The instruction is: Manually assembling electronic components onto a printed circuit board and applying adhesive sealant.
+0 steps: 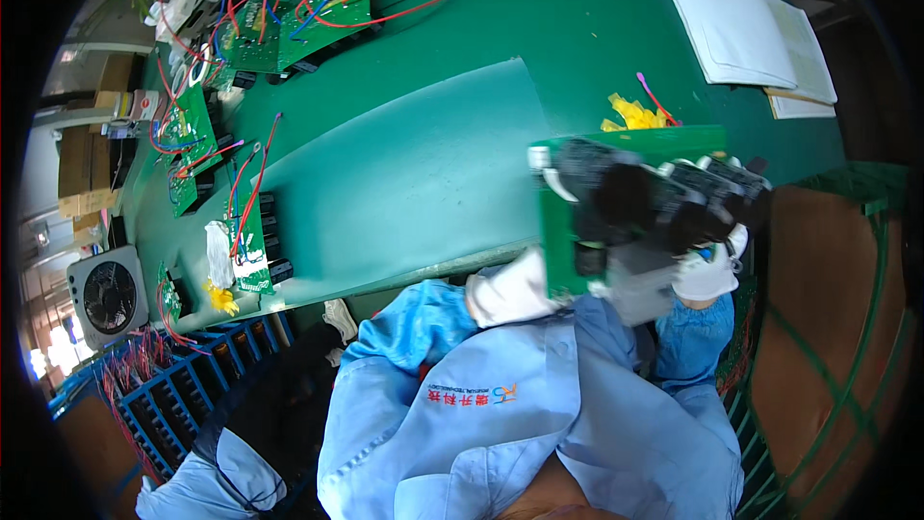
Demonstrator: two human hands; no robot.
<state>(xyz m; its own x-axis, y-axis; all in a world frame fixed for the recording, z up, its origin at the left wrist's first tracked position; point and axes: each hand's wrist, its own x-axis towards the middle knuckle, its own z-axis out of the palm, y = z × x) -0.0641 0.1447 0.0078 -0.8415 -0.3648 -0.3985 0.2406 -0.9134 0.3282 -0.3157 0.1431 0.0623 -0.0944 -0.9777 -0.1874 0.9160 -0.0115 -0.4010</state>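
Observation:
A green circuit board (558, 231) with large black components (616, 195) is held up at the table's right front, its parts smeared by motion. At its lower left edge is my left hand (510, 289) in a white glove, holding it, fingertips hidden by the board. My right hand (710, 274), also white-gloved, grips its lower right side, with a small blue spot beside the fingers. Just beyond the board lie a bunch of yellow strips (635, 114) and a red wire (656, 99) with a purple tip.
A translucent mat (414, 173) covers the green table's (577, 10) middle. Wired circuit boards (327, 24) line the far left, and another board (252, 241) stands near the front edge. Papers (727, 29) lie far right. A fan (108, 294) and blue racks (197, 371) are left; green metal framing (857, 318) is right.

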